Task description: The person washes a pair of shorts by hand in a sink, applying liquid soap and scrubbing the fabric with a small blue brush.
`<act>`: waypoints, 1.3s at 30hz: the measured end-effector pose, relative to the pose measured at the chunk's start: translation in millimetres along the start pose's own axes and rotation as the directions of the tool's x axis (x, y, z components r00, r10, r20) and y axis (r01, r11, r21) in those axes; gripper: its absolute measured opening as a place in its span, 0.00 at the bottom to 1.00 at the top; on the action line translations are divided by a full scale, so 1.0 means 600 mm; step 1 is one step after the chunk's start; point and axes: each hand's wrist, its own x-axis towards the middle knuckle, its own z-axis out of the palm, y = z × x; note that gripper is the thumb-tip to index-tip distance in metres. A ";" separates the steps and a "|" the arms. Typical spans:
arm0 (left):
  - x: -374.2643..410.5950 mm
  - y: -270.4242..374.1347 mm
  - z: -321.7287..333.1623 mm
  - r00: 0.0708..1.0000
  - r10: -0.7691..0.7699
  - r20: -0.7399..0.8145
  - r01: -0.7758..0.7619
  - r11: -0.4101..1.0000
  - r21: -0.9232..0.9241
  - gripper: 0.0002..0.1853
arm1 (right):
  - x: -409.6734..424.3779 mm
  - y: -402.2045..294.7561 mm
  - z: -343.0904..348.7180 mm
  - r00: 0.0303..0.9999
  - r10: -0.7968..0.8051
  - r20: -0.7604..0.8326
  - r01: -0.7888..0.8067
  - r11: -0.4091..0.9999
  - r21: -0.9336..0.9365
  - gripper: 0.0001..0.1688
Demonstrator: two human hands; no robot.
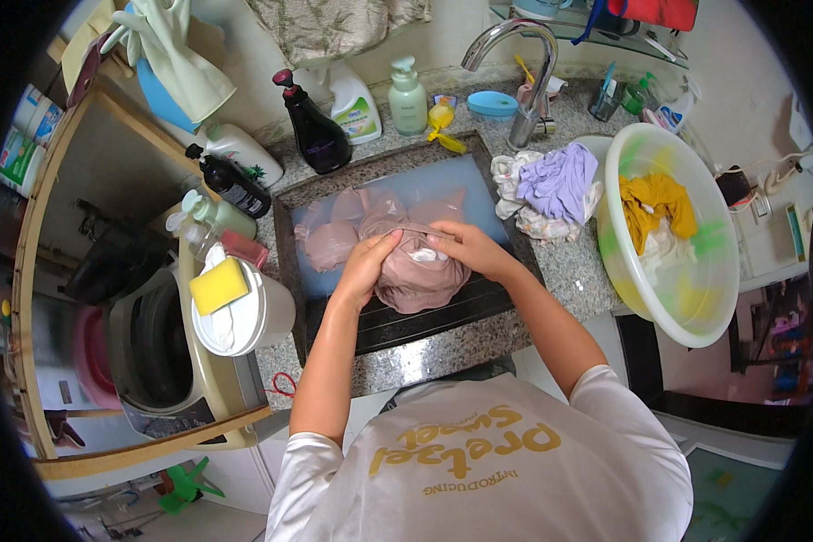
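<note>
In the head view, both hands grip a wet dusty-pink garment (420, 278) over a dark stone sink (406, 325). My left hand (366, 267) pinches its gathered edge from the left side, thumb on top. My right hand (471, 247) holds the same edge from the right, fingers curled over the fabric. A small white patch shows between the hands; what it is cannot be told. More pink fabric (332, 244) lies in the cloudy bluish water (440, 173) behind the hands. The lower part of the garment hangs over the sink's black ridged part.
Lilac and white clothes (559, 183) lie right of the sink, beside a tilted plastic basin (725, 271) holding yellow and white cloth. A chrome faucet (549, 68) rises behind. Pump bottles (311, 129) line the back left. A yellow sponge (219, 286) rests on a white bucket (278, 315).
</note>
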 end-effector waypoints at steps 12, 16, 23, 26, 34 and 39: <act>-0.054 -0.105 -0.048 0.934 0.357 -0.031 -0.099 0.340 0.935 0.22 | -0.057 0.017 0.101 0.938 -0.346 -0.030 0.272 0.787 -0.553 0.22; -0.058 -0.104 -0.042 0.839 0.540 0.057 -0.279 0.339 0.899 0.16 | -0.081 0.040 0.097 0.998 0.039 -0.048 -0.057 0.887 -0.458 0.31; -0.091 -0.074 0.010 0.945 0.319 0.076 -0.237 0.504 0.831 0.17 | -0.087 0.090 0.028 0.988 -0.119 -0.101 -0.016 0.566 -0.825 0.26; -0.083 -0.089 0.003 0.949 0.314 0.034 -0.124 0.269 0.955 0.14 | -0.077 0.066 0.034 0.991 -0.032 -0.130 -0.045 0.834 -0.550 0.20; 0.022 0.160 -0.004 0.838 0.546 0.012 -0.273 0.398 0.876 0.12 | 0.092 -0.153 -0.039 0.983 -0.170 -0.063 0.132 0.912 -0.389 0.17; 0.016 0.306 -0.008 0.708 0.701 0.086 -0.414 0.313 0.854 0.12 | 0.130 -0.340 -0.057 0.939 -0.339 0.060 0.308 0.751 -0.584 0.17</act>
